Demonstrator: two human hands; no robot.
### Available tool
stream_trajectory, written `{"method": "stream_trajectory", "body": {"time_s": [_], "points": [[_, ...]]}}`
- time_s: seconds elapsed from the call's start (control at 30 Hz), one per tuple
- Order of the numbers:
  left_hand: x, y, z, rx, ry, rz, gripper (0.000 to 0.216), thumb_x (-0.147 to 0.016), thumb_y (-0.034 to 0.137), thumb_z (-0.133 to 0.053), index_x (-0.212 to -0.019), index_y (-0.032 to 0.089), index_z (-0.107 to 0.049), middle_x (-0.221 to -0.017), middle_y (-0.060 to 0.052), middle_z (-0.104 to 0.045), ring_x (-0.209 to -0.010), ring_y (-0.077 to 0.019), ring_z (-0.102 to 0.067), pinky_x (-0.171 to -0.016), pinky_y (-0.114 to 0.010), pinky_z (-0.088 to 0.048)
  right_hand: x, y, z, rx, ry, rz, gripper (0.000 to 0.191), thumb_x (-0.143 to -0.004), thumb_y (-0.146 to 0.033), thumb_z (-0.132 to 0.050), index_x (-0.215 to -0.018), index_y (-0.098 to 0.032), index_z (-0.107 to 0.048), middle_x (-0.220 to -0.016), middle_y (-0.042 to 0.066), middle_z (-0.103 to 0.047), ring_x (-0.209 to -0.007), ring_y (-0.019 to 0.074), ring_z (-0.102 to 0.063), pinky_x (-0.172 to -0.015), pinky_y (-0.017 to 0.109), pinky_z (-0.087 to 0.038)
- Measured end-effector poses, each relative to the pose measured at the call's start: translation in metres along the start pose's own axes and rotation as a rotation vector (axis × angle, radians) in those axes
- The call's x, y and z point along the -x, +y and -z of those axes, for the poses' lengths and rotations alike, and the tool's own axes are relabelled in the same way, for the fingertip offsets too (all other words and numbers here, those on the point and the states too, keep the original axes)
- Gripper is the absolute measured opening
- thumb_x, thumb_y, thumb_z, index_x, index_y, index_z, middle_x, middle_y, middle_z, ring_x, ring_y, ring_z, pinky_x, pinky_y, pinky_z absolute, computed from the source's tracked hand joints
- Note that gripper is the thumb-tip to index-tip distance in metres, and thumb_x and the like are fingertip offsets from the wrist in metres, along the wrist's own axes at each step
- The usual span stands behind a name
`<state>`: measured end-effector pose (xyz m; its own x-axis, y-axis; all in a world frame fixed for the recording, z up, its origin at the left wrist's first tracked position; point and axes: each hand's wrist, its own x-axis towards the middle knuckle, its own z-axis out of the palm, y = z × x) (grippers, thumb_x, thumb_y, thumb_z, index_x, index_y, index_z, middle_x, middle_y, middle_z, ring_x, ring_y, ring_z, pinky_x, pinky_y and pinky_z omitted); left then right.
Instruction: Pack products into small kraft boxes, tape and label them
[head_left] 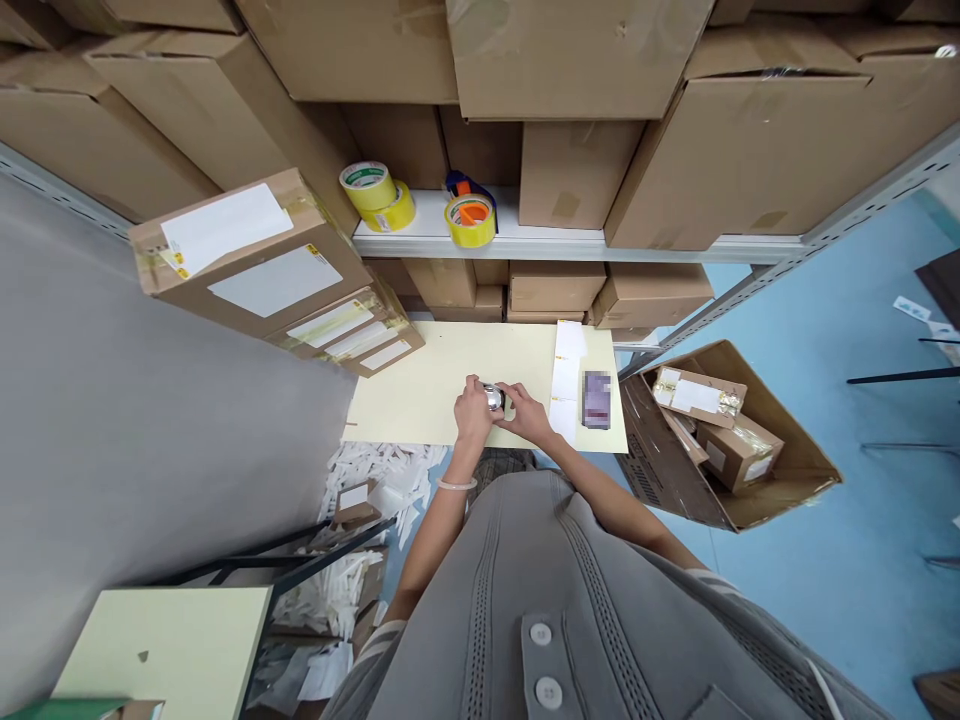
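Note:
A small, rounded, shiny silver object with a dark edge is held between my two hands, over the pale yellow tabletop. Its kind is too small to make out. On its left side, my left hand has closed its fingers around it. The fingers of my right hand pinch it from the right. Just right of my right hand lies a strip of white labels, and beyond it a dark, blurred-out rectangle like a phone.
Taped boxes with labels are stacked at the left. Yellow tape rolls and a tape dispenser sit on the shelf among cardboard boxes. An open carton with parcels stands at right; paper scraps litter the floor at left.

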<state>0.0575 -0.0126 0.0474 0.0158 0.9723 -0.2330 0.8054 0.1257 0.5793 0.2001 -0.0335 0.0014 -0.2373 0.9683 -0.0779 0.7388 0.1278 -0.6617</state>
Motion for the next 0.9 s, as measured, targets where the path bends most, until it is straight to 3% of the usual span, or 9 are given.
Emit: {"method": "stream_trajectory", "body": {"time_s": [0.13,0.23,0.47,0.63,0.73,0.83,0.9], "points": [[0.004,-0.004,0.002,0.122,0.006,0.021,0.040,-0.070,0.020,-0.074,-0.105,0.022,-0.055,-0.140,-0.011,-0.046,-0.108,-0.0303,-0.063,-0.088,-0.033,-0.044,0.000,-0.003,0.000,-0.032,0.043,0.091,0.070,-0.080,-0.039,-0.067,-0.142,-0.026,-0.038,-0.135,0.010,-0.048,-0.113,0.0246,-0.057,-0.083,0.033,-0.050],[0.005,-0.002,0.005,-0.001,-0.004,-0.016,0.042,-0.070,0.019,-0.073,-0.108,0.022,-0.054,-0.142,-0.011,-0.045,-0.102,-0.0280,-0.066,-0.082,-0.033,-0.047,-0.002,-0.001,-0.001,-0.041,0.061,0.158,0.071,-0.080,-0.041,-0.068,-0.142,-0.022,-0.038,-0.135,0.013,-0.052,-0.121,0.0273,-0.052,-0.096,0.039,-0.044],[0.007,0.003,0.008,-0.253,-0.019,-0.140,0.046,-0.073,0.024,-0.070,-0.114,0.019,-0.050,-0.144,-0.012,-0.044,-0.094,-0.0251,-0.068,-0.071,-0.033,-0.051,-0.005,0.005,-0.002,0.015,0.074,0.135,0.071,-0.073,-0.036,-0.074,-0.135,-0.021,-0.044,-0.124,0.011,-0.060,-0.114,0.0279,-0.056,-0.096,0.040,-0.041],[0.013,0.001,-0.002,-0.217,0.008,-0.184,0.050,-0.076,0.027,-0.068,-0.120,0.019,-0.046,-0.140,-0.012,-0.048,-0.097,-0.0253,-0.067,-0.067,-0.032,-0.052,-0.004,0.014,-0.003,0.075,0.067,0.038,0.062,-0.070,-0.038,-0.075,-0.124,-0.020,-0.050,-0.113,0.009,-0.063,-0.106,0.0275,-0.059,-0.093,0.039,-0.041],[0.015,0.004,-0.004,-0.180,0.036,-0.243,0.047,-0.074,0.023,-0.069,-0.116,0.020,-0.048,-0.139,-0.012,-0.049,-0.099,-0.0254,-0.066,-0.073,-0.034,-0.053,-0.003,0.017,-0.004,0.107,0.054,-0.014,0.058,-0.070,-0.037,-0.075,-0.119,-0.020,-0.051,-0.111,0.008,-0.062,-0.102,0.0265,-0.060,-0.091,0.039,-0.042],[0.016,0.011,0.001,-0.140,0.083,-0.297,0.047,-0.070,0.020,-0.073,-0.111,0.020,-0.050,-0.137,-0.011,-0.051,-0.103,-0.0262,-0.065,-0.083,-0.036,-0.052,-0.004,0.015,-0.004,0.137,0.051,-0.066,0.053,-0.070,-0.036,-0.074,-0.115,-0.019,-0.051,-0.108,0.008,-0.062,-0.098,0.0258,-0.061,-0.087,0.038,-0.043],[0.018,0.018,0.011,-0.091,0.106,-0.306,0.048,-0.070,0.020,-0.073,-0.111,0.021,-0.050,-0.134,-0.010,-0.053,-0.101,-0.0249,-0.065,-0.080,-0.035,-0.053,-0.006,0.014,-0.004,0.148,0.056,-0.078,0.051,-0.071,-0.038,-0.073,-0.113,-0.019,-0.051,-0.107,0.008,-0.061,-0.097,0.0260,-0.061,-0.086,0.037,-0.043]]}}
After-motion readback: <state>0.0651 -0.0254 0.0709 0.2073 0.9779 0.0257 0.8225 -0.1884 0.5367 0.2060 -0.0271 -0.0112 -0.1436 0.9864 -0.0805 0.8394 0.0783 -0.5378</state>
